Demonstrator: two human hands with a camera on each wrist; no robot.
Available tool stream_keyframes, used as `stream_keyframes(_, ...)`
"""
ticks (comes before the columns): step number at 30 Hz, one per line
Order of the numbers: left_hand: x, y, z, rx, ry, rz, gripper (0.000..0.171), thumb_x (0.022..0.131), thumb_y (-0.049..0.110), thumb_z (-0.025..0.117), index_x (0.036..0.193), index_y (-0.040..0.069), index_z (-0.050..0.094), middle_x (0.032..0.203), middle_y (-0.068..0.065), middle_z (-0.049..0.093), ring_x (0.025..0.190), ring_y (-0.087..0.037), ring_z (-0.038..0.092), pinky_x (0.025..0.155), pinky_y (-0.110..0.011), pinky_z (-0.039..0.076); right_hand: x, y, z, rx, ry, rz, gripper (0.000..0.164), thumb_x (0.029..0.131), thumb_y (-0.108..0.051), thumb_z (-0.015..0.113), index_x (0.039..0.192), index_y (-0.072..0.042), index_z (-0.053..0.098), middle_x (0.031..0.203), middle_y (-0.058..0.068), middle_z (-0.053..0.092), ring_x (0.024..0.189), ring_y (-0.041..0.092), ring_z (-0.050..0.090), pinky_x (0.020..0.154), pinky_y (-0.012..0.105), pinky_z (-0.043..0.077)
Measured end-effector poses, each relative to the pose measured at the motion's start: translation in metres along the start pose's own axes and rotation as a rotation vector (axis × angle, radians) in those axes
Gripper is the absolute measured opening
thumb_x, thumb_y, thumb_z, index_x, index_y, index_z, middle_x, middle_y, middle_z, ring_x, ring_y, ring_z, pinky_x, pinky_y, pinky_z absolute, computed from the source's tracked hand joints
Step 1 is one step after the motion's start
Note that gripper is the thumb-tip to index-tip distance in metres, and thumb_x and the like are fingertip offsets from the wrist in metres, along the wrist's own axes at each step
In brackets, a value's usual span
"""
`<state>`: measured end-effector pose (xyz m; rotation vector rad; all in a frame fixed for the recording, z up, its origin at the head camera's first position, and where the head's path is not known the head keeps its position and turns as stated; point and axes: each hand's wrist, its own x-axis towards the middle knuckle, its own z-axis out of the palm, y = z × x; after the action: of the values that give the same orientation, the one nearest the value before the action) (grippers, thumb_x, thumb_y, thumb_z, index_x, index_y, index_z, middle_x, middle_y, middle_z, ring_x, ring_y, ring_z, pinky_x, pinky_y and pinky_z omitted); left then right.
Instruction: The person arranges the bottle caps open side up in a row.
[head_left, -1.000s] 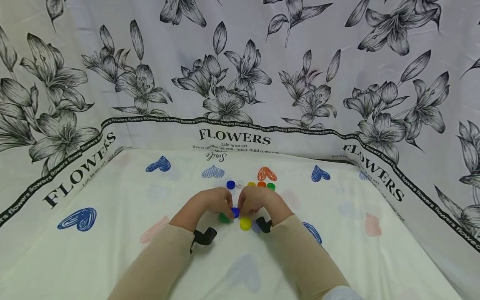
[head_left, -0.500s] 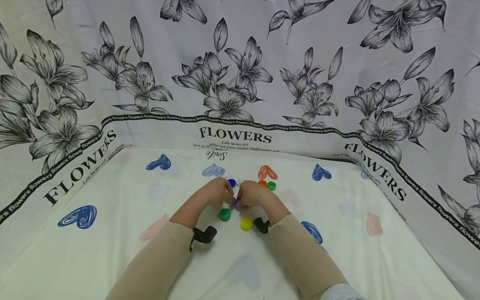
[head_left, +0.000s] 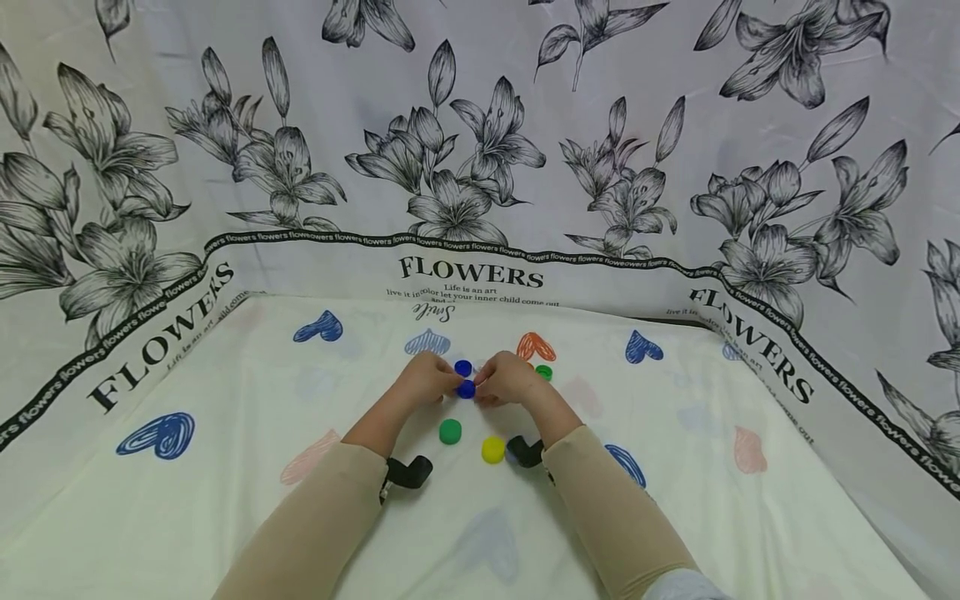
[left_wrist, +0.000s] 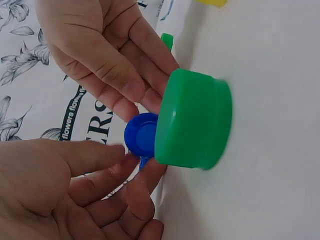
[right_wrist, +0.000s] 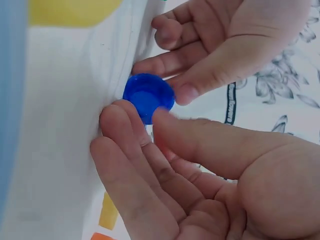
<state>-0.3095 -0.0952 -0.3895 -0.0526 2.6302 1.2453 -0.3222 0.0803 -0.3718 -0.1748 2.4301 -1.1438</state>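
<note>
A small blue bottle cap (head_left: 466,389) sits between my two hands, its hollow side facing the camera in the right wrist view. My left hand (head_left: 427,380) pinches its left side with thumb and forefinger. From the other side my right hand (head_left: 510,380) grips its edge with thumb and fingertips. Just beyond is a second blue cap (head_left: 462,367). Nearer to me lie a green cap (head_left: 450,432) and a yellow cap (head_left: 492,450). The green cap (left_wrist: 195,119) covers part of the blue cap (left_wrist: 141,134) in the left wrist view.
Past my right hand, another green cap (head_left: 543,373) shows in the back row; other caps there are mostly hidden by that hand. A white cloth with printed hearts (head_left: 480,533) covers the table. A flower-patterned curtain (head_left: 300,100) stands behind and at the sides.
Both hands have moved forward together with the blue cap, away from the nearer green and yellow caps, up to the blue cap in the back row. Those other caps stay in place.
</note>
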Motion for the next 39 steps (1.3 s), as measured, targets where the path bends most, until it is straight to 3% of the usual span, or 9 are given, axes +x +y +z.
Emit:
stream_keyframes(5,0.000,-0.004,0.001,0.001,0.010,0.009,0.018,0.098,0.009,0.063,0.102,-0.003,0.076,0.080,-0.007,0.071,0.069,-0.017,0.057,0.060,-0.025,0.045,-0.001,0.003,0.001,-0.060,-0.019,-0.039,0.020,0.095,-0.005,0.071,0.115,-0.004,0.075,0.105,0.006,0.071,0.091,0.020,0.065,0.088,0.034,0.055)
stream_keyframes(10,0.000,-0.003,-0.001,-0.010,0.001,-0.017,0.020,0.098,0.008,0.062,0.107,-0.004,0.074,0.082,-0.008,0.069,0.067,-0.016,0.056,0.058,-0.025,0.045,-0.004,0.002,0.000,-0.137,-0.066,-0.092,0.036,0.097,-0.005,0.066,0.133,-0.006,0.067,0.119,0.006,0.070,0.109,0.023,0.062,0.100,0.044,0.050)
stream_keyframes(20,-0.003,0.002,-0.005,0.017,0.040,-0.030,0.023,0.100,0.013,0.061,0.110,-0.003,0.074,0.089,-0.009,0.071,0.076,-0.021,0.061,0.064,-0.028,0.049,-0.009,-0.006,-0.006,0.012,-0.119,-0.068,0.058,0.097,0.002,0.064,0.152,-0.003,0.046,0.129,0.016,0.068,0.117,0.027,0.065,0.098,0.039,0.052)
stream_keyframes(25,-0.006,0.004,-0.009,0.043,0.007,-0.027,0.025,0.098,0.013,0.061,0.114,-0.004,0.072,0.091,-0.009,0.071,0.081,-0.022,0.062,0.068,-0.030,0.051,-0.009,-0.005,-0.007,-0.005,-0.125,-0.081,0.056,0.098,0.000,0.061,0.152,-0.002,0.046,0.129,0.017,0.067,0.114,0.026,0.066,0.096,0.038,0.053)
stream_keyframes(28,-0.009,0.005,-0.013,0.130,-0.035,-0.013,0.024,0.097,0.015,0.062,0.110,-0.003,0.071,0.087,-0.009,0.071,0.076,-0.021,0.060,0.066,-0.030,0.049,-0.010,-0.005,-0.009,-0.067,-0.110,-0.079,0.051,0.099,-0.004,0.061,0.149,-0.003,0.049,0.125,0.015,0.069,0.109,0.027,0.067,0.096,0.040,0.053)
stream_keyframes(31,-0.012,0.007,-0.016,0.257,-0.120,-0.029,0.019,0.098,0.018,0.061,0.100,0.002,0.070,0.080,-0.006,0.072,0.061,-0.017,0.052,0.057,-0.028,0.042,-0.011,-0.006,-0.010,-0.119,-0.093,-0.056,0.045,0.099,-0.009,0.065,0.143,-0.004,0.056,0.117,0.012,0.071,0.104,0.027,0.067,0.096,0.042,0.052)
stream_keyframes(34,-0.015,0.010,-0.016,0.321,-0.226,-0.057,0.018,0.099,0.021,0.061,0.096,0.006,0.068,0.074,-0.005,0.073,0.050,-0.016,0.041,0.050,-0.027,0.033,-0.012,-0.007,-0.012,-0.129,-0.097,-0.040,0.035,0.097,-0.008,0.067,0.132,-0.003,0.064,0.106,0.011,0.072,0.098,0.027,0.067,0.093,0.042,0.053)
stream_keyframes(39,-0.017,0.015,-0.011,0.266,-0.288,-0.028,0.018,0.101,0.021,0.060,0.101,0.006,0.069,0.074,-0.005,0.075,0.047,-0.015,0.036,0.050,-0.026,0.029,-0.013,-0.005,-0.016,-0.177,-0.146,-0.045,0.017,0.096,-0.002,0.064,0.113,-0.001,0.068,0.094,0.011,0.073,0.087,0.025,0.067,0.084,0.038,0.055)
